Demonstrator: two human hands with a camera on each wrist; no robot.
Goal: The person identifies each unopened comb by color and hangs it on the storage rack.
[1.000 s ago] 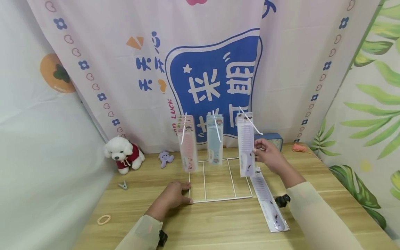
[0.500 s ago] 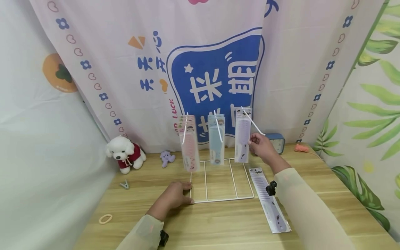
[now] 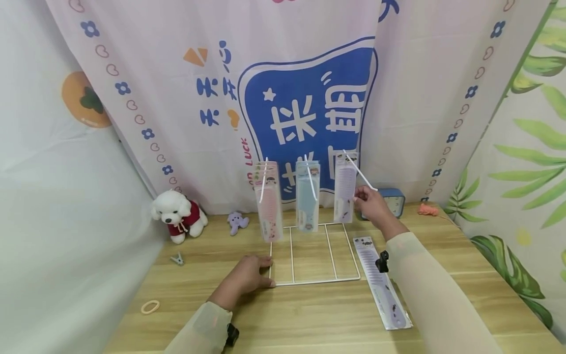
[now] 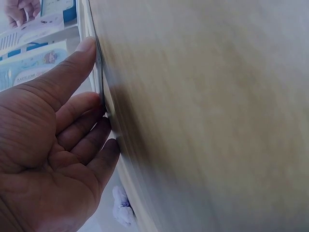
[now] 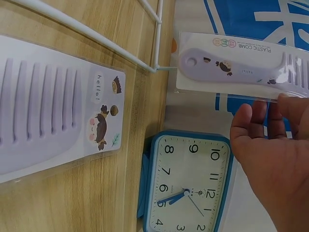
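Note:
My left hand (image 3: pixel 247 275) grips the front left corner of a white wire display rack (image 3: pixel 316 282); the left wrist view shows its thumb and curled fingers at the wire. From the rack's right hook (image 3: pixel 364 178) hangs a packaged purple comb (image 3: pixel 345 189). My right hand (image 3: pixel 371 204) pinches the right edge of this package, thumb at the edge, as the right wrist view (image 5: pixel 275 140) shows. Packaged pink combs (image 3: pixel 268 206) hang on the left hook, packaged blue combs (image 3: pixel 307 196) on the middle one. Another packaged purple comb (image 3: pixel 382 285) lies on the table, right of the rack.
A blue clock (image 5: pixel 190 183) stands behind the right hand. At the back left sit a white toy dog (image 3: pixel 179 216) and a small purple toy (image 3: pixel 238 222). A clip (image 3: pixel 177 259) and a beige ring (image 3: pixel 150 307) lie left. Orange yarn (image 3: pixel 428 210) lies back right.
The right hand has slid the hanging purple comb backward along the right hook, toward the curtain. The left hand stays on the rack corner. The head view has shifted slightly.

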